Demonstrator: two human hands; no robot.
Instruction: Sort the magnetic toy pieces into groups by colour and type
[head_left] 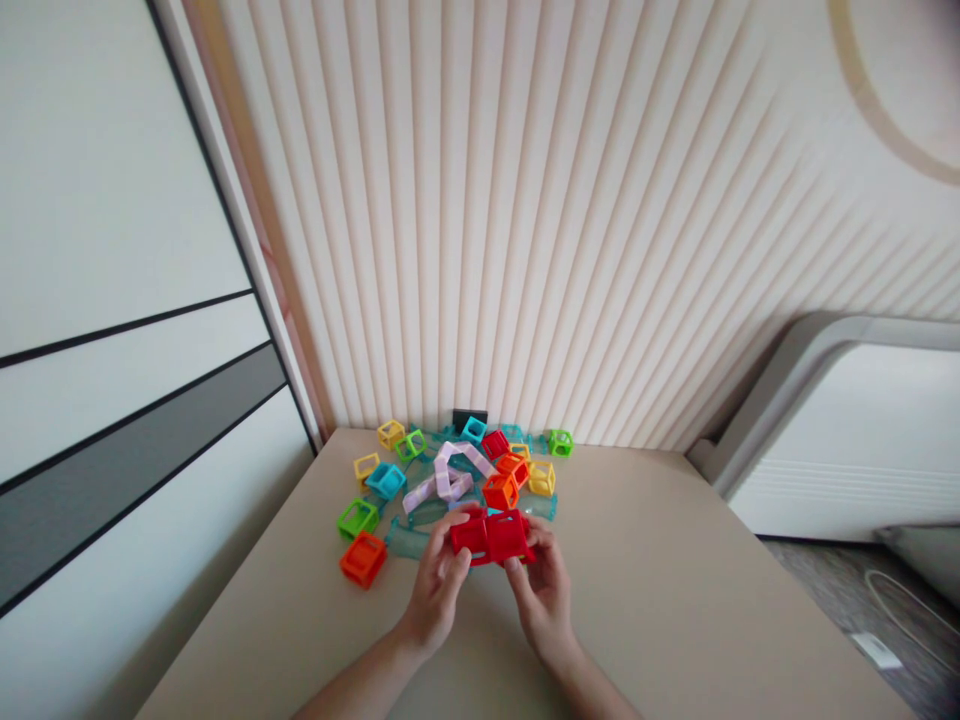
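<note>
A beige table (675,600) runs up to a ribbed wall at its far edge. Near that edge lies a scatter of coloured open-frame cubes (450,470) with pale curved track pieces (450,475) among them. Nearer, the left hand (439,580) and right hand (541,585) are each clamped on a red cube pair (492,537), held between them above the table. An orange cube (363,559) sits left of the hands.

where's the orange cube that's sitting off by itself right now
In the head view, the lone orange cube lies on the table, left of the left hand, just in front of a green cube.
</note>
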